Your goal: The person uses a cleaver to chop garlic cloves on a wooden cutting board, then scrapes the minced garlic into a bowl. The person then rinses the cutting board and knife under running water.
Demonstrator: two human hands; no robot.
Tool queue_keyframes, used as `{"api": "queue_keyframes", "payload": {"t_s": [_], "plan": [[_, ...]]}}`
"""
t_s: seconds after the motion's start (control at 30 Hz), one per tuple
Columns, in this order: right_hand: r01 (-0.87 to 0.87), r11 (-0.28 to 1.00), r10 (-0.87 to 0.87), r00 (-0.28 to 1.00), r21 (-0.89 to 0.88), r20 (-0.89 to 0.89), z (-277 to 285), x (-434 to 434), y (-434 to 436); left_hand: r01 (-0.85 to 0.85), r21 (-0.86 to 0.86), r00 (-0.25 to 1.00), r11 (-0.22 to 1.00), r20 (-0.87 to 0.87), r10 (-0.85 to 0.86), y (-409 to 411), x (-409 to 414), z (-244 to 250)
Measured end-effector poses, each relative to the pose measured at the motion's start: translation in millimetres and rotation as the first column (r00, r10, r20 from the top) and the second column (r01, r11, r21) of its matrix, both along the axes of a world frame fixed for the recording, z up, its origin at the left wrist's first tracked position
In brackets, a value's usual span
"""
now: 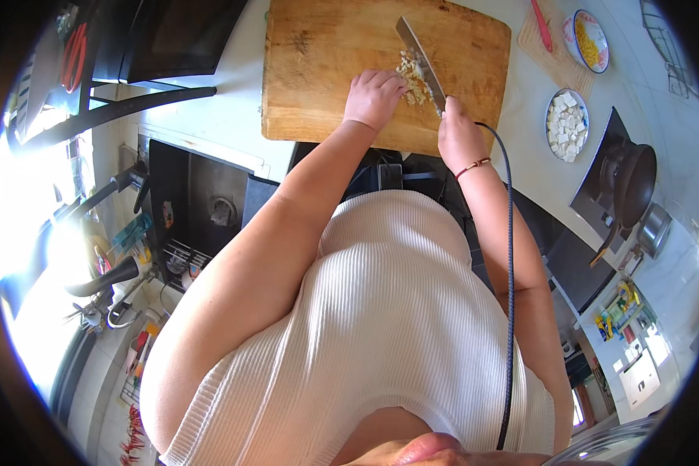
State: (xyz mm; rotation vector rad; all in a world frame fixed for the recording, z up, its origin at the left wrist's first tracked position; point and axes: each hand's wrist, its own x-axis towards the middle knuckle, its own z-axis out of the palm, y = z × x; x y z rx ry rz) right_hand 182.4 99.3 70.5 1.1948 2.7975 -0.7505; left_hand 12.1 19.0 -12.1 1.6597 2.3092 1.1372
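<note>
My right hand is closed around the handle of a cleaver, whose blade stands edge-down on the wooden cutting board. Bits of chopped garlic, or something like it, lie against the left side of the blade, and some stick to the metal. Just left of this pile, my left hand rests on the board with its fingers curled, their tips at the chopped bits. Whether it holds a piece is hidden by the fingers.
Right of the board stand a bowl of white cubes, a bowl of yellow bits and a red-handled knife on a small board. A wok sits farther right. The sink is at the left. A dark cable hangs by my right arm.
</note>
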Motion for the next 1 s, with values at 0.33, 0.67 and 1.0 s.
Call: {"api": "queue_keyframes", "payload": {"t_s": [0.33, 0.67, 1.0], "plan": [[0.016, 1.000, -0.012, 0.985, 0.022, -0.174, -17, -6, 7, -0.004, 0.028, 1.000, 1.000, -0.011, 0.005, 3, 1, -10], [-0.026, 0.996, 0.041, 0.983, -0.084, 0.176, -4, -22, -3, 0.061, -0.079, 0.998, 0.995, -0.018, -0.062, -12, -3, -9], [-0.114, 0.992, 0.122, 0.979, -0.057, 0.161, 11, -5, 5, 0.028, -0.078, 0.998, 0.997, -0.061, -0.033, -6, -1, 1]]}}
